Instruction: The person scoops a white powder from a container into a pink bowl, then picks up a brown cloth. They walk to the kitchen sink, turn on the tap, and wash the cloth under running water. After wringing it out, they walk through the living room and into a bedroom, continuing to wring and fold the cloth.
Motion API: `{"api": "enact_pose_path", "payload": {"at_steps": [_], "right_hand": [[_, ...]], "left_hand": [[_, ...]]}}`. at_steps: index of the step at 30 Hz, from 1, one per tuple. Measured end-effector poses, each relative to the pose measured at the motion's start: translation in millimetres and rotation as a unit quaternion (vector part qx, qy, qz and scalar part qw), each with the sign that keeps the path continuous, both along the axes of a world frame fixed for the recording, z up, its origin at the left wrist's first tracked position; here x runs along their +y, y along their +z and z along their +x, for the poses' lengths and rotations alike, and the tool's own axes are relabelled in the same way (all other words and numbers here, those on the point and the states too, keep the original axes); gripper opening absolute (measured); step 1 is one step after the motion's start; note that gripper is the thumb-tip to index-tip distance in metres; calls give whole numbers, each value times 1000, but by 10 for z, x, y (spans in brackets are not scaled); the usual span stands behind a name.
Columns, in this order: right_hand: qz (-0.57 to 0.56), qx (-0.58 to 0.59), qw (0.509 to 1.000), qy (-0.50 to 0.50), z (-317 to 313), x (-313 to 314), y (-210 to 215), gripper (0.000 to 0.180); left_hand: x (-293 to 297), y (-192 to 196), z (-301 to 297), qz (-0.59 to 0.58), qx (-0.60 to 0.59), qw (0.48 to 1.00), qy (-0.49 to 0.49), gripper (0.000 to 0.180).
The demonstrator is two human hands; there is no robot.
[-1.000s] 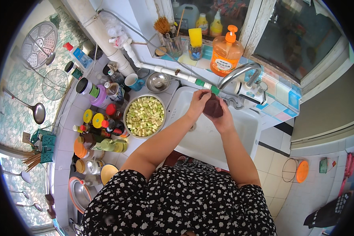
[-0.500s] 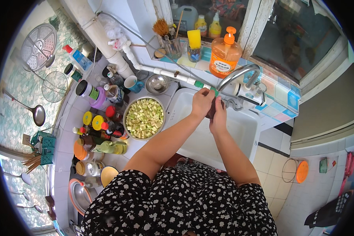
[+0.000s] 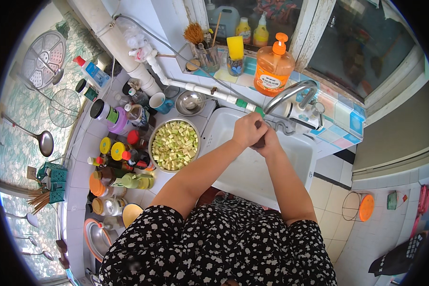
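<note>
Right of upper centre, the left hand (image 3: 246, 132) and right hand (image 3: 270, 140) wrap a dark brown lump (image 3: 260, 142); probably light, firm, best cupped from both sides.

Head-worn fisheye looks steeply down over the sink (image 3: 252, 178), fairly near; edges seem warped.

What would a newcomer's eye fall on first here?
Probably the orange pump bottle behind the white sink, then the bowl of pale green diced vegetable to the sink's left. Between the left grip and right grip, above the sink, is a dark brown object, mostly hidden.
</note>
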State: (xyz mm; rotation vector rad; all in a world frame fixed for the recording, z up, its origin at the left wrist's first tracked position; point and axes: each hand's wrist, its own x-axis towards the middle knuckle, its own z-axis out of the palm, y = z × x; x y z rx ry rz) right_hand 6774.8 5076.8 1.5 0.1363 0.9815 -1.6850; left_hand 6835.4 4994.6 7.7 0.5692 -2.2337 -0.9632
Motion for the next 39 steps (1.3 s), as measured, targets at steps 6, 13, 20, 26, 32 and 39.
{"api": "enact_pose_path", "payload": {"at_steps": [6, 13, 20, 26, 32, 39], "right_hand": [[-72, 116, 989, -50, -279, 120, -267, 21], [-120, 185, 972, -83, -216, 308, 208, 26], [-45, 399, 910, -100, -394, 470, 121, 20], [-68, 365, 926, -67, -298, 512, 409, 16], [23, 606, 791, -83, -411, 607, 453, 18], [395, 814, 399, -152, -1005, 1045, 395, 36]], "left_hand": [[-331, 36, 152, 610, 80, 768, -180, 32], [-381, 230, 297, 548, -145, 790, -236, 56], [-409, 288, 300, 450, -100, 870, -173, 52], [-302, 367, 305, 384, -177, 881, -215, 48], [-304, 154, 244, 539, 38, 810, -227, 18], [-62, 246, 204, 693, 104, 698, -145, 18]]}}
